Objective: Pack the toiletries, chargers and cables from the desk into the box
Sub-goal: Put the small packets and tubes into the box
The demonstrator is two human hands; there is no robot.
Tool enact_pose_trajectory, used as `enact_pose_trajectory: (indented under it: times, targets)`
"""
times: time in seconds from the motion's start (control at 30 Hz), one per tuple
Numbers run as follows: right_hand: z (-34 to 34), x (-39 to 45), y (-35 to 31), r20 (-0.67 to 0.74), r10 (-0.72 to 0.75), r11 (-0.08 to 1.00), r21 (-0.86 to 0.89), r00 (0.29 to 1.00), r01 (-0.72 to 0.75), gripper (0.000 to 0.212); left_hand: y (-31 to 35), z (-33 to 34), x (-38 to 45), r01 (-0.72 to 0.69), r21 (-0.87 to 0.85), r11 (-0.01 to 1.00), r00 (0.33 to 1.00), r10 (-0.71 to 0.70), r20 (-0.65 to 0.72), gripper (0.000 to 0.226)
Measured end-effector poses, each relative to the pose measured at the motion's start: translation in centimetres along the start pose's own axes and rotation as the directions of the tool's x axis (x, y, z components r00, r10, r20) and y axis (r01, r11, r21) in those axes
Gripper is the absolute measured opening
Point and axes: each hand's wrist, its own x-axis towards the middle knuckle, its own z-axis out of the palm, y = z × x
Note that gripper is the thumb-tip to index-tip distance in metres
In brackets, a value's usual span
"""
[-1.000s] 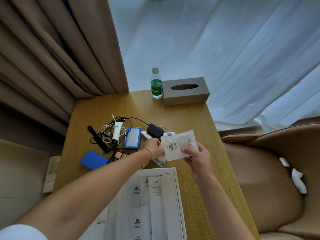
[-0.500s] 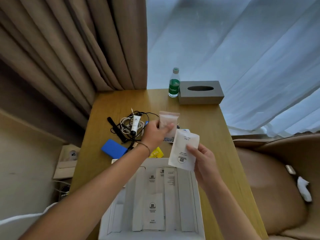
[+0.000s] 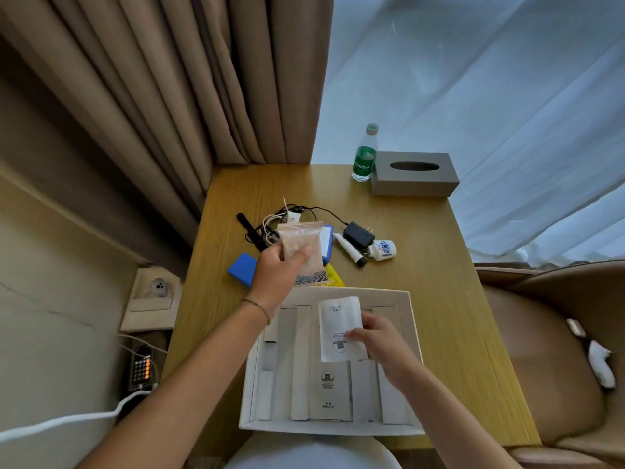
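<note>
A white box (image 3: 407, 360) lies open at the desk's near edge with several white packets inside. My right hand (image 3: 378, 340) pinches a white paper sachet (image 3: 340, 324) low over the box. My left hand (image 3: 275, 270) holds a pinkish translucent packet (image 3: 301, 245) up above the desk, beyond the box. Behind it lie tangled cables (image 3: 270, 225), a black charger (image 3: 358, 235), a white tube (image 3: 348, 253), a small blue-patterned white bottle (image 3: 382, 250), a blue case (image 3: 241, 269), a blue-rimmed flat item (image 3: 326, 240) and a yellow packet (image 3: 334, 277).
A green-labelled water bottle (image 3: 364, 155) and a grey tissue box (image 3: 414, 174) stand at the desk's far right. Beige curtains (image 3: 169, 96) hang on the left, sheer white ones on the right. A tan chair (image 3: 554, 350) is beside the desk. A wall socket (image 3: 155, 289) sits left.
My right hand has lowered the white sachet from above the desk down into the box. My left hand picked the pinkish packet off the desk and keeps it raised. The view shifted right.
</note>
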Motion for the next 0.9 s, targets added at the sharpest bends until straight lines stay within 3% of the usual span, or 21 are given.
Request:
enact_pose_trajectory:
  times: [0.2,0.33,0.47,0.67,0.8,0.9]
  targets:
    - [1.9,2.7,3.4,-0.124,0.091,0.979,-0.172,0.988,-0.112,0.012,-1.0,-2.7,-2.5,0.055,0.016,0.998,0.998,-0.055,-0.005,0.006]
    - [2.8,4.1,4.6,-0.249,0.035,0.95,-0.292,0.968,-0.109,0.007,-1.4,-3.9,-4.3,0.084,0.014,0.996,0.995,-0.085,0.045,0.015]
    - [3.1,4.9,4.6,-0.294,-0.027,0.875,-0.47,0.955,-0.12,0.017,-1.8,-4.7,-5.5,0.089,0.035,0.995,0.994,-0.091,0.062,0.011]
    - [3.0,5.8,4.0,-0.266,-0.177,0.559,-0.82,0.948,-0.126,0.026,-2.9,-5.2,-6.7,0.087,0.087,0.992,0.99,-0.096,0.104,0.011]
    - [3.2,6.4,3.8,-0.192,-0.266,0.361,-0.928,0.945,-0.087,0.034,-3.7,-5.1,-7.3,0.103,0.143,0.984,0.984,-0.122,0.133,0.013]
    - [3.2,6.5,3.7,-0.171,-0.293,0.286,-0.955,0.941,-0.084,0.036,-4.4,-4.8,-7.6,0.108,0.195,0.975,0.979,-0.138,0.152,0.015]
